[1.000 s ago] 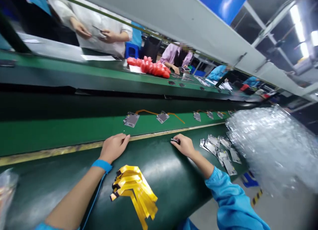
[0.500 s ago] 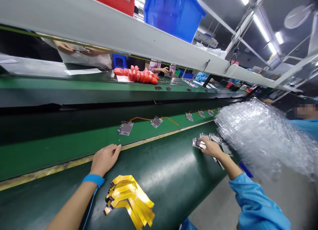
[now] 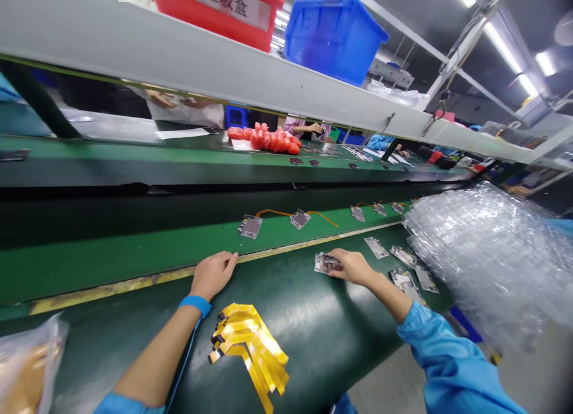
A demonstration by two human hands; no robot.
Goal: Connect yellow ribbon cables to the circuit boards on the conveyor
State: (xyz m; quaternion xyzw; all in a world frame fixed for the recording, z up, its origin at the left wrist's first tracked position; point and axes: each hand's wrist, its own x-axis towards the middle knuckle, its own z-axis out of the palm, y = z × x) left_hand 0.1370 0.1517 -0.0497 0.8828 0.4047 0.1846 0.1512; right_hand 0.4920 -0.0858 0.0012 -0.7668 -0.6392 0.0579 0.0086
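My right hand (image 3: 353, 266) pinches a small circuit board (image 3: 321, 262) just over the green work table; the fingers cover part of it. Several more circuit boards (image 3: 405, 281) lie to the right of that hand. My left hand (image 3: 215, 275), a blue band round its wrist, rests by the yellowish strip at the table's far edge. Its fingers are curled in and nothing shows in them. Just below it lies a fanned pile of gold flex cables (image 3: 253, 348). On the green belt beyond, boards with orange flex cables (image 3: 299, 219) lie in a row.
A big stack of clear plastic trays (image 3: 483, 259) rises at the right. A bag of gold parts (image 3: 29, 366) sits at the lower left. Overhead, a white shelf (image 3: 250, 74) carries a red bin (image 3: 224, 14) and a blue bin (image 3: 333, 41). Co-workers sit across the line.
My right hand has moved left, away from the boards on the right, with a circuit board in its fingers. My left hand stays at the strip. The view has swung somewhat left.
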